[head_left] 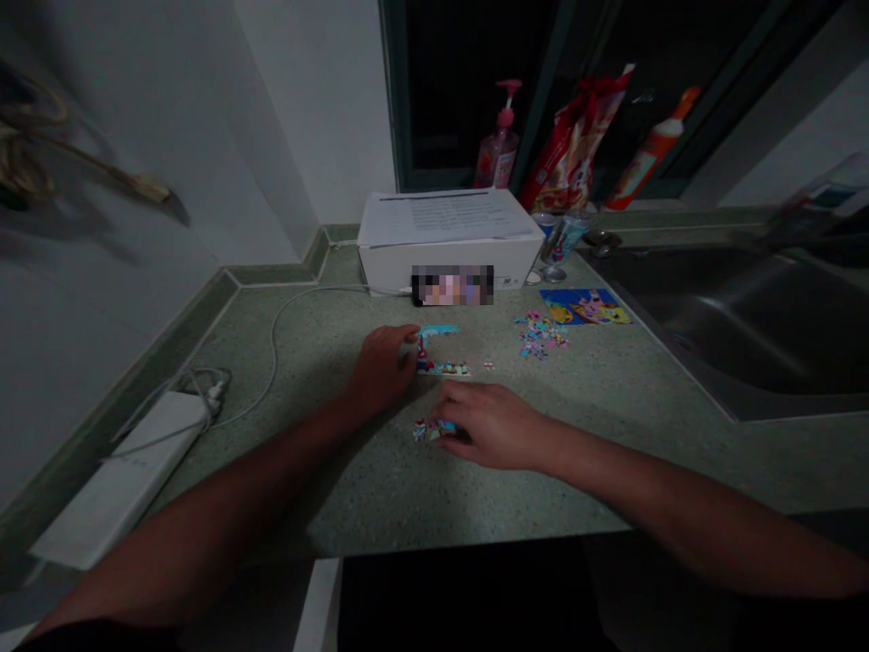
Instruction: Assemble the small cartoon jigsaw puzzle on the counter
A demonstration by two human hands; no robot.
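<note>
A stone-patterned countertop (475, 507) fills most of the view, with a metal sink (780, 326) set into it at the right. Toward the window stands a white box (386, 267), a printed sheet (448, 217) lying on its top. At the left lies a white power strip (128, 489), with a pale cable (273, 340) running across the counter toward the box. Behind the box, a red bag (577, 140) stands between a pink pump bottle (498, 154) and an orange bottle (652, 154).

The person's right hand (492, 424) is lowered over a small group of puzzle pieces (419, 431) near the counter's front; its thumb and forefinger stand apart about some of them, and whether a piece is pinched cannot be told. The left hand (386, 362) rests at the left side of a partly joined puzzle (444, 369), thumb and forefinger apart beside its edge. This puzzle lies on the counter ahead of the right hand, its joined strips forming three sides around a bare middle.

Right of it lie a colourful picture card (587, 308), just beside the sink, and a heap of loose pieces (543, 335) near the card. Smallest are a few stray pieces (489, 363), just right of the puzzle's lower strip.
</note>
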